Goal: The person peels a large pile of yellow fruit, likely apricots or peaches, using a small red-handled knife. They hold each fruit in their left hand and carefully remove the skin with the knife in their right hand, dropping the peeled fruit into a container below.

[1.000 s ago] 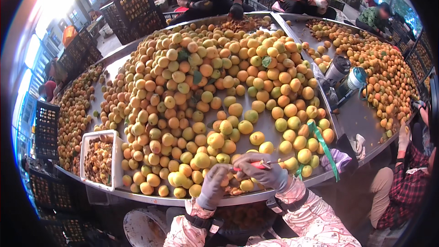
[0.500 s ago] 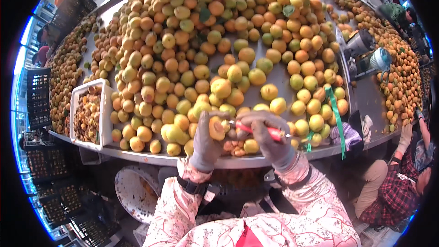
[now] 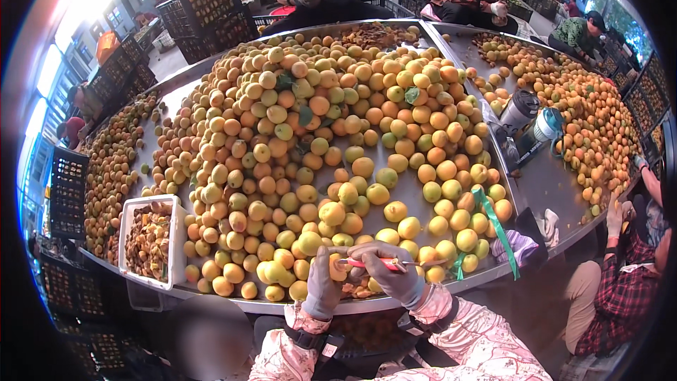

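Note:
My left hand [image 3: 323, 288], in a grey glove, is closed around an apricot [image 3: 338, 268] at the near edge of the metal table. My right hand [image 3: 396, 276], gloved too, grips a red-handled tool [image 3: 374, 262] with thin metal at both ends. The tool's left tip meets the apricot; whether it has gone into the flesh I cannot tell. Just beyond both hands spreads a big heap of yellow-orange apricots [image 3: 271, 162]. Small brownish-orange pieces [image 3: 358, 287] lie partly hidden beneath my right hand.
A white tub [image 3: 173, 243] of brown fruit scraps stands left. A green ribbon [image 3: 493, 229] and striped cloth [image 3: 513, 247] lie at the right near edge. Two cups [image 3: 520, 107] [image 3: 544, 127] stand by the divider. Co-workers sit beyond the table and at right.
The view has tilted up, so the table sits lower and people at the far side show. The tool's tip has come up against the apricot in my left hand.

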A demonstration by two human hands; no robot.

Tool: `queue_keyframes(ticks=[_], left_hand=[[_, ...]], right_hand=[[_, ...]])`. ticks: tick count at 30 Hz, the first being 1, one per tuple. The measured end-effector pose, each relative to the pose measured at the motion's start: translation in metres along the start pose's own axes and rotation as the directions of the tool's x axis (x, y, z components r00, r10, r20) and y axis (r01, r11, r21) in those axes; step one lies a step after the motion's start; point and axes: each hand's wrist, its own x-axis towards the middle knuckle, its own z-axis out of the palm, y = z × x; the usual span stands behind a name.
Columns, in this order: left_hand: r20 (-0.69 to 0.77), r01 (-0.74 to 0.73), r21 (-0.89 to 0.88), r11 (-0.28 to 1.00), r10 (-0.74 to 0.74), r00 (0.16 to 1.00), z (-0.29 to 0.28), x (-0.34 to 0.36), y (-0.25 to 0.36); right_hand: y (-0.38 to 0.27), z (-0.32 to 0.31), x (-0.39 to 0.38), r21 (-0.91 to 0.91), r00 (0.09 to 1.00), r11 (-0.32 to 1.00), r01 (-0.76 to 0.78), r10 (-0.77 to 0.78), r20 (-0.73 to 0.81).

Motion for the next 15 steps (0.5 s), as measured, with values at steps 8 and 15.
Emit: queue_keyframes(ticks=[8, 15], left_hand=[[-0.022, -0.118, 0.268, 0.956, 0.129, 0.991, 0.004, -0.004, 0.028], [0.029, 0.001, 0.146, 0.989, -0.005, 1.000, 0.009, -0.002, 0.032]], right_hand=[[-0.001, -0.001, 0.003, -0.111, 0.986, 0.980, 0.168, -0.164, 0.038], [0.000, 0.000, 0.002, -0.010, 1.000, 1.000, 0.023, -0.023, -0.009]])
